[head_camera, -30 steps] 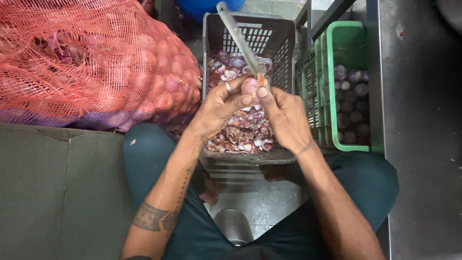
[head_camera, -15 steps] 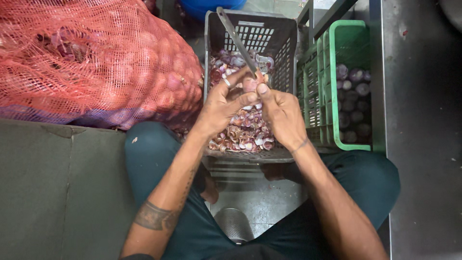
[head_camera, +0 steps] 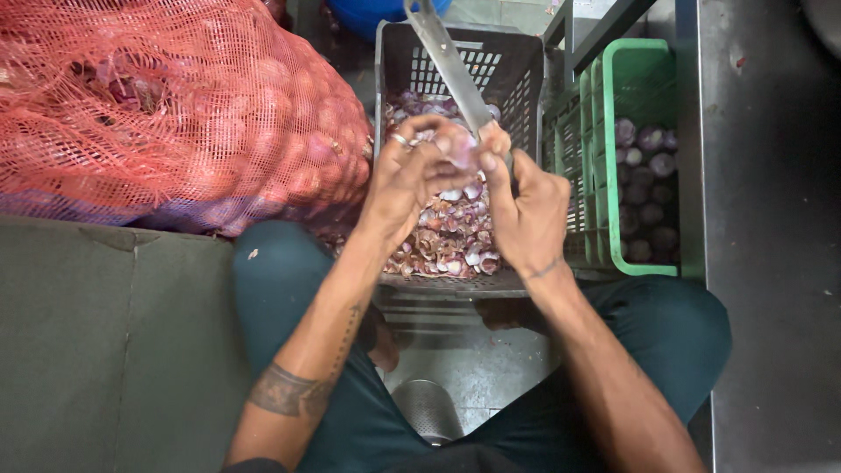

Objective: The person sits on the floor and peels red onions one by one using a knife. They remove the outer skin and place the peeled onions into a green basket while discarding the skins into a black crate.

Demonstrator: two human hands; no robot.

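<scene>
My left hand [head_camera: 410, 180] grips a small purple onion [head_camera: 460, 147] above a grey plastic crate [head_camera: 517, 66]. My right hand [head_camera: 526, 210] holds a long-bladed knife [head_camera: 448, 60], whose blade points up and away over the crate, with the thumb pressed against the onion. Both hands meet over a pile of onion peels [head_camera: 451, 241] lying in the crate. A ring shows on one finger of my left hand.
A big red mesh sack of onions [head_camera: 175, 114] lies at the left on a grey-green surface [head_camera: 79, 350]. A green crate [head_camera: 644, 79] with peeled onions stands at the right, beside a steel counter [head_camera: 775, 219]. A metal bowl [head_camera: 429, 407] sits between my knees.
Both hands have stayed over the grey crate, turning the onion slightly. The knife blade has swung a little upward and to the left.
</scene>
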